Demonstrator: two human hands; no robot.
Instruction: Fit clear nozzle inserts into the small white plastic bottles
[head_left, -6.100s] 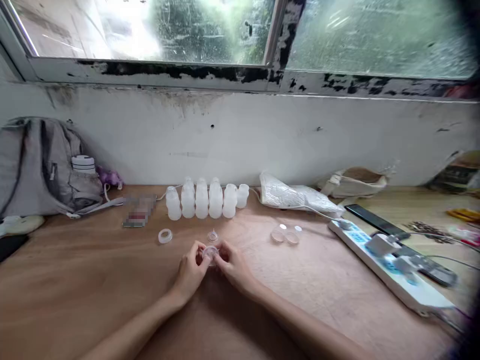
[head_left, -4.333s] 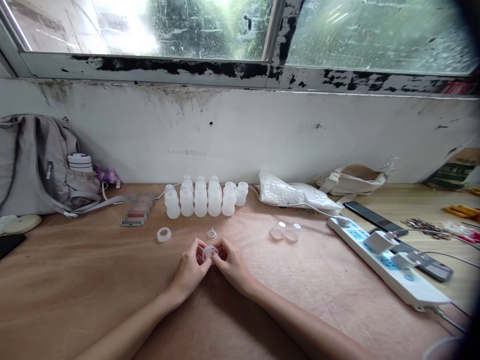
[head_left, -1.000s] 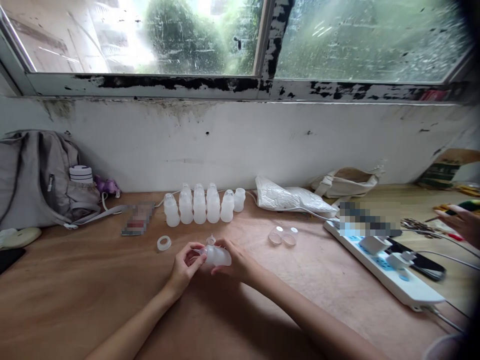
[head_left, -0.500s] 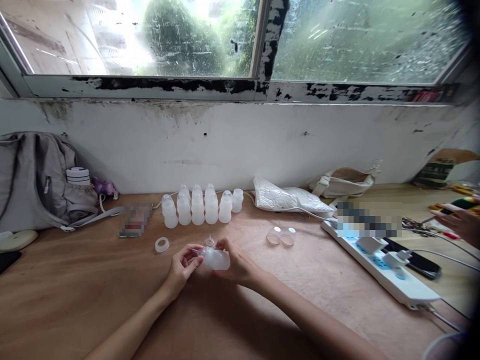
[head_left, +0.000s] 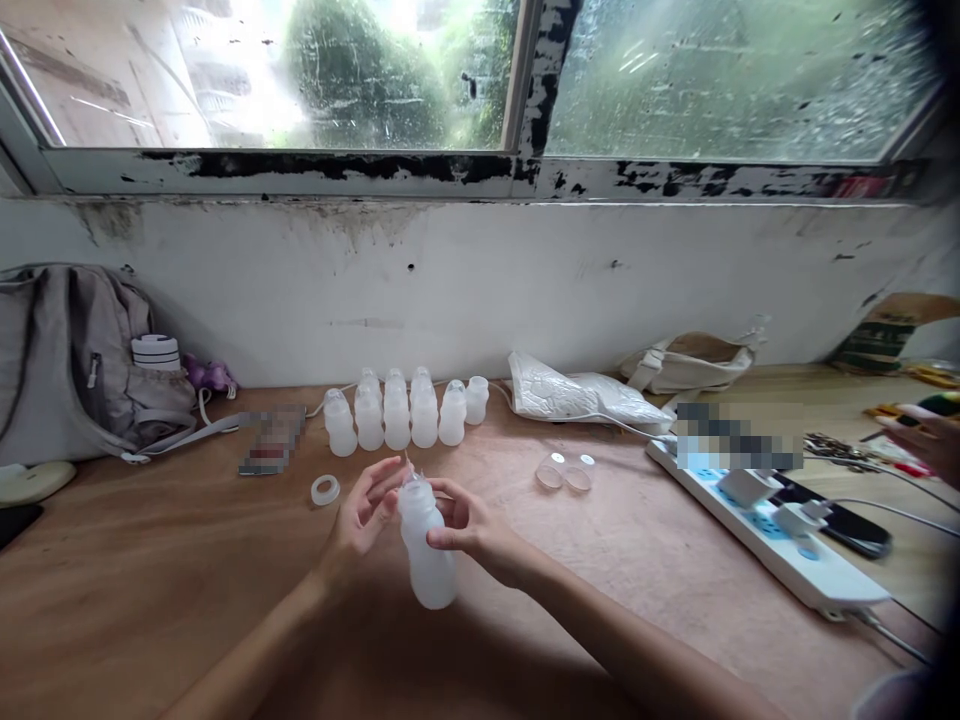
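Observation:
My right hand (head_left: pixel 472 530) grips a frosted white plastic bottle (head_left: pixel 426 550) by its upper part, holding it nearly upright above the wooden table (head_left: pixel 150 570). A small clear teat sits on the bottle's mouth. My left hand (head_left: pixel 364 510) has its fingertips at the bottle's neck, touching the top. Behind my hands stands a row of several similar bottles (head_left: pixel 397 415). A white screw ring (head_left: pixel 325 490) lies to the left, and clear round caps (head_left: pixel 564 472) lie to the right.
A grey backpack (head_left: pixel 75 360) leans at the back left. A white plastic bag (head_left: pixel 585 398) and a cream pouch (head_left: pixel 690 362) lie by the wall. A power strip (head_left: pixel 780 540) with plugs runs along the right. Another person's hand (head_left: pixel 926 435) shows at the right edge.
The bottle has turned from lying sideways in my hands to nearly upright, and it sits lower and closer to me. My left fingers stay at its top.

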